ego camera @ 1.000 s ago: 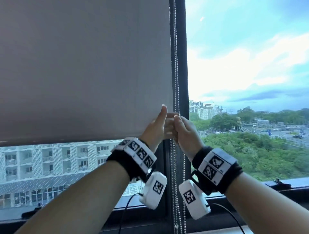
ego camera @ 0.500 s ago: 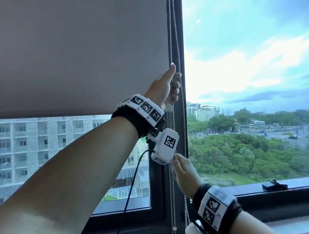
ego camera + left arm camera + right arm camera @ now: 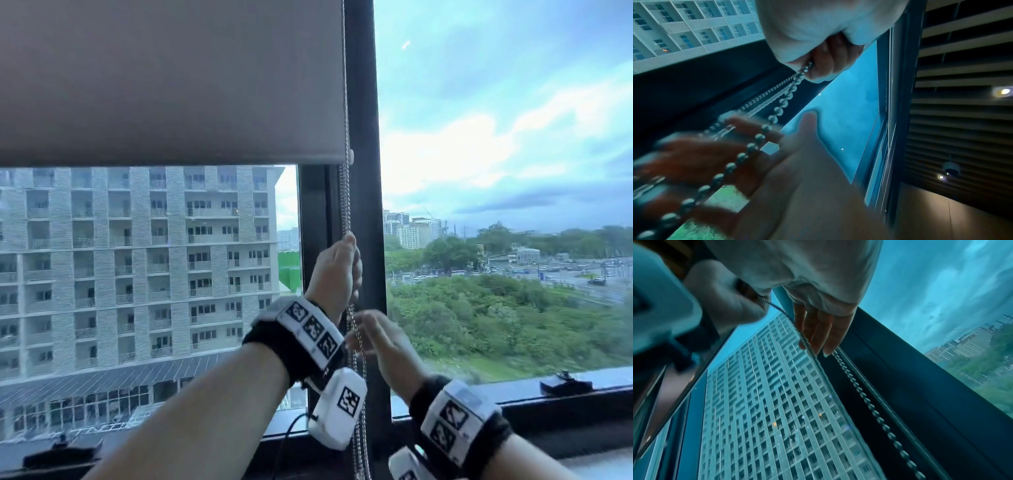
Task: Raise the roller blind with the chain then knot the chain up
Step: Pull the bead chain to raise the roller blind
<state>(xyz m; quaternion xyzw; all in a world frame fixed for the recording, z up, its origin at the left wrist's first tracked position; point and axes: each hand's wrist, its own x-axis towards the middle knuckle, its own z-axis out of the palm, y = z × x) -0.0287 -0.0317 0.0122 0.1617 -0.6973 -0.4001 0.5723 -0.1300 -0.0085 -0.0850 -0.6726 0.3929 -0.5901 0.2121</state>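
The grey roller blind (image 3: 171, 85) covers the upper part of the left window, its bottom bar about a third of the way down the head view. The metal bead chain (image 3: 344, 205) hangs in a loop beside the dark window post. My left hand (image 3: 337, 270) grips one strand of the chain (image 3: 784, 100) in a fist. Just below it, my right hand (image 3: 373, 339) is blurred, its fingers (image 3: 818, 332) straight and brushing the chain (image 3: 869, 404) without holding it. The chain's lower loop runs out of the head view at the bottom.
The dark window post (image 3: 364, 137) stands right behind the chain. A black latch (image 3: 565, 383) sits on the right sill (image 3: 599, 407), and another dark fitting (image 3: 61, 452) on the left sill. Glass panes lie on both sides.
My left hand has pulled the chain down from high on the post, and the blind's bottom bar has risen. My right hand has let go of the chain and come up under the left.
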